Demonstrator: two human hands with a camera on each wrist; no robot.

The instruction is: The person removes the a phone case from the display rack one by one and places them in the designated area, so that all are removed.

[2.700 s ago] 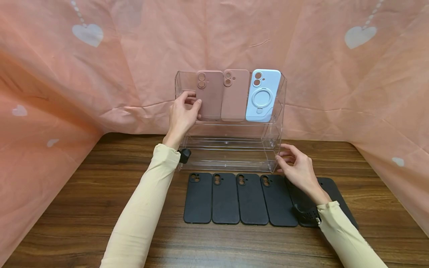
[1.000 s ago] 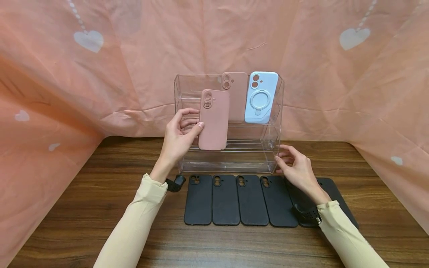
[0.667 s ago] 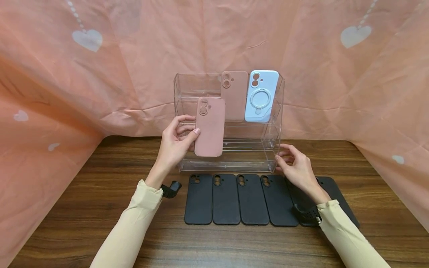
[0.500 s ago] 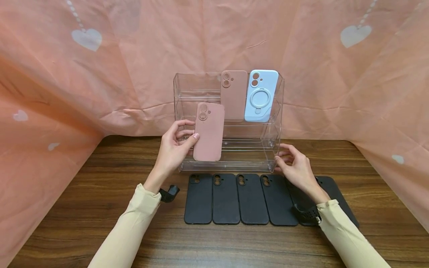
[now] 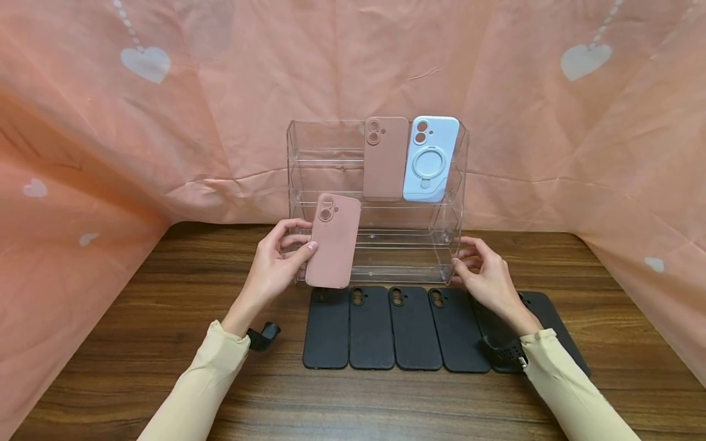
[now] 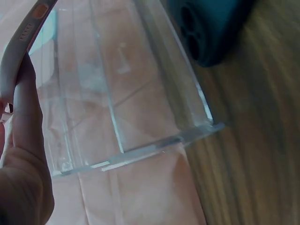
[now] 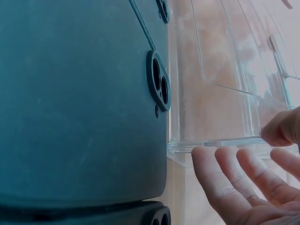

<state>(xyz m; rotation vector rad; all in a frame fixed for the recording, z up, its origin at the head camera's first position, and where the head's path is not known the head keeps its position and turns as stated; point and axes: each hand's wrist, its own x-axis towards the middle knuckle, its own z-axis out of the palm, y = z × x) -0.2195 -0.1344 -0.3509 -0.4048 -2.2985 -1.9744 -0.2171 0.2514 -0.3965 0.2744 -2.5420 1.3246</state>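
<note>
Left hand (image 5: pixel 277 260) pinches pink case (image 5: pixel 333 242) by one long edge, tilted before clear rack (image 5: pixel 397 273), likely to leave case back uncovered; right hand (image 5: pixel 489 272) grips rack's side, presumably steadying

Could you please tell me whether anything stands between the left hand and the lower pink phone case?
Nothing visible does: the left hand grips the lower pink phone case directly by one side, and the clear rack stands behind the case.
</note>
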